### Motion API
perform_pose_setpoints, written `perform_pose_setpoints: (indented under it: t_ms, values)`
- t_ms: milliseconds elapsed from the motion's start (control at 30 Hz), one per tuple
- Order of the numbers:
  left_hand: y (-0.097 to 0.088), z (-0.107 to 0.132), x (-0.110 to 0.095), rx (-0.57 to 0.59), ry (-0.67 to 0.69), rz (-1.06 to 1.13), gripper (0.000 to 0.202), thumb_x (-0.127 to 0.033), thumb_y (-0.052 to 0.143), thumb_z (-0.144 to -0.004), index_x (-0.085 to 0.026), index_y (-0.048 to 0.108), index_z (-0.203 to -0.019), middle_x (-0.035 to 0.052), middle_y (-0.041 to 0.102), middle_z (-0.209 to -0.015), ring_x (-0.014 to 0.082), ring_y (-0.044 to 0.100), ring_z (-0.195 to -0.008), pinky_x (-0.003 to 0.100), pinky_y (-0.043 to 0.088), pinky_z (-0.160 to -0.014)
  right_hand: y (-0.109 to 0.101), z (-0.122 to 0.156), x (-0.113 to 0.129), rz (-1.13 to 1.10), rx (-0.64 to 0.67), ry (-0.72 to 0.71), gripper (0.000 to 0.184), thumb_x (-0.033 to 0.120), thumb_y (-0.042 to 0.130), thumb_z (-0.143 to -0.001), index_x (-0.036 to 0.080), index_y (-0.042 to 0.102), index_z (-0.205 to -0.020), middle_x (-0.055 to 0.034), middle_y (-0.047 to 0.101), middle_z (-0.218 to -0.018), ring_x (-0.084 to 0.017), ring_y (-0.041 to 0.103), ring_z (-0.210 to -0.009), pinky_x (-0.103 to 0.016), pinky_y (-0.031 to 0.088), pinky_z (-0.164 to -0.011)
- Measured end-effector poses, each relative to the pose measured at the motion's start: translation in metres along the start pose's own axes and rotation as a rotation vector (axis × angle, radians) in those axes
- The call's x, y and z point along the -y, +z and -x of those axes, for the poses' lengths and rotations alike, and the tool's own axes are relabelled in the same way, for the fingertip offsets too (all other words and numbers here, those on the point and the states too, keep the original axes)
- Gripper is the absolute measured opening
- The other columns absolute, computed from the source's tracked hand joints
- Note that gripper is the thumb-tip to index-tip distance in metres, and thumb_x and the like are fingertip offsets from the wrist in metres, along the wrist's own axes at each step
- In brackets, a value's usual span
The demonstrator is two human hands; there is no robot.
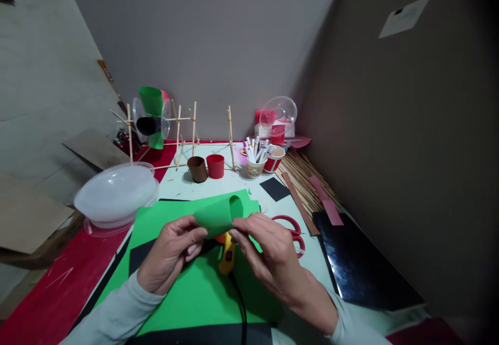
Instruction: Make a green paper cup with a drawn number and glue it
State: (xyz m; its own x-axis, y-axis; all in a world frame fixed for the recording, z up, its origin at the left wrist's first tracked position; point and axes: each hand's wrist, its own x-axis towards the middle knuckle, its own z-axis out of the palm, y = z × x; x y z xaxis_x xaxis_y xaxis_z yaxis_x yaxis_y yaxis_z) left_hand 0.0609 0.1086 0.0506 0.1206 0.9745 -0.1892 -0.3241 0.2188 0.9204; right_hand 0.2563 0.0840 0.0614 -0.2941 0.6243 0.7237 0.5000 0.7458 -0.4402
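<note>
A green paper tube (212, 216) is held tilted between both my hands, with its open end facing right. My left hand (171, 251) pinches its left end between thumb and fingers. At the lower right edge of the tube, my right hand (268, 256) grips the rim with thumb and forefinger. Beneath the tube lies a yellow hot glue gun (226, 256) with a black cord, partly hidden by the tube. It rests on large green sheets (195, 303), with a black piece between them and my left hand. Red-handled scissors (290, 224) lie beyond my right hand.
Brown (197, 169) and red (215, 166) paper cups stand behind the sheets, near a marker cup (255, 168). A stick frame (194, 127) carries a wheel with coloured cups (151, 101). Plastic lids (117, 191) sit left; wooden sticks (307, 173) and a glossy black slab (362, 262) lie right.
</note>
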Motion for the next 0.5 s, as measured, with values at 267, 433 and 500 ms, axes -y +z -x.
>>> perform_pose_setpoints:
  t_ms: [267,433,500]
  values:
    - [-0.019,-0.009,-0.011,-0.040,0.042,0.109,0.036,-0.031,0.098,-0.054,-0.016,0.069,-0.071,-0.0059,0.050,-0.053,0.0046,0.040,-0.046,0.012,0.036,-0.037,0.016,0.007,0.005,0.154,0.135,-0.200,0.020,0.018,0.041,-0.106,0.012,0.057,-0.115,-0.0026,0.069,-0.070,-0.017,0.062,-0.060,-0.032,0.042,-0.056]
    - [-0.043,-0.017,-0.022,0.040,0.043,0.105,0.030,-0.022,0.092,-0.063,-0.019,0.062,-0.067,-0.0041,0.051,-0.055,0.0082,0.043,-0.047,0.018,0.048,-0.041,0.019,0.010,0.007,0.181,0.029,-0.274,0.042,0.022,0.047,-0.104,0.001,0.040,-0.140,0.0002,0.066,-0.071,-0.015,0.058,-0.060,-0.031,0.040,-0.054]
    - [-0.051,-0.020,-0.026,0.025,0.065,0.131,0.027,-0.017,0.088,-0.064,-0.020,0.062,-0.066,-0.0043,0.050,-0.054,0.0087,0.042,-0.046,0.018,0.048,-0.038,0.019,0.010,0.007,0.183,0.008,-0.324,0.032,0.020,0.046,-0.103,0.005,0.049,-0.131,0.0025,0.060,-0.067,-0.015,0.053,-0.058,-0.031,0.037,-0.053]
